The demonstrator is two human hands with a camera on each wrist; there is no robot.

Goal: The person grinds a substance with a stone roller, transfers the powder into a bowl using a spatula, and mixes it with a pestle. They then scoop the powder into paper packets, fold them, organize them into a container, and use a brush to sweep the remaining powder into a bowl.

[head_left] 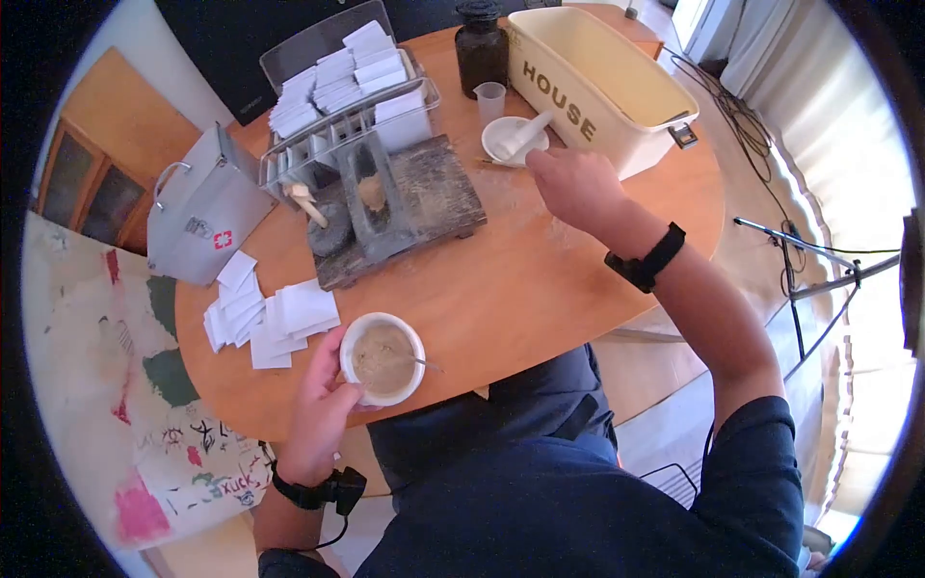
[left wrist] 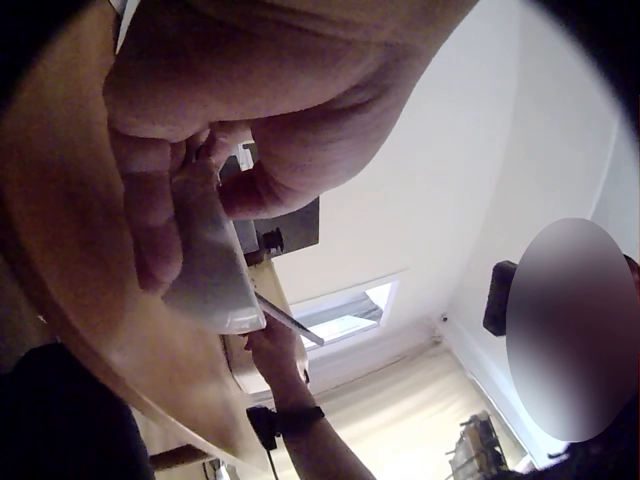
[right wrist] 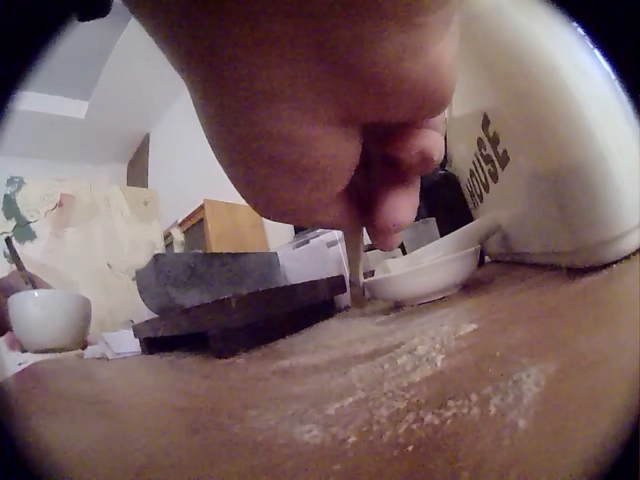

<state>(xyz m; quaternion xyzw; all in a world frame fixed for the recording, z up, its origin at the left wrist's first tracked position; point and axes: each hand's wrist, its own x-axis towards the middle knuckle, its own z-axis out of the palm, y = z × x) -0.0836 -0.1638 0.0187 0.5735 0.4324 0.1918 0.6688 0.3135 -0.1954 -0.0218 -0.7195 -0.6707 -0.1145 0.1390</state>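
My left hand (head_left: pixel 323 409) grips a white bowl (head_left: pixel 348 352) by its side at the table's front edge, thumb near the rim. Greyish-brown powder or paste (head_left: pixel 381 356) lies in the bowl, and a thin handle (head_left: pixel 430 366) sticks out to the right. In the left wrist view, fingers and thumb hold the bowl (left wrist: pixel 212 270). My right hand (head_left: pixel 583 193) is low over the table beside a small white dish (head_left: pixel 489 144) holding a white pestle (head_left: pixel 530 133). Its curled fingers pinch a thin tan stick (right wrist: pixel 356 268) in the right wrist view; the stick's far end is unclear.
White paper packets (head_left: pixel 306 310) lie left of the bowl. Behind stand a stone trough (head_left: pixel 385 226) on a dark wooden board (head_left: pixel 438 188), a box of packets (head_left: pixel 424 89), a metal case (head_left: pixel 198 226), a dark jar (head_left: pixel 482 58), a clear cup (head_left: pixel 490 99) and a cream HOUSE bin (head_left: pixel 626 144).
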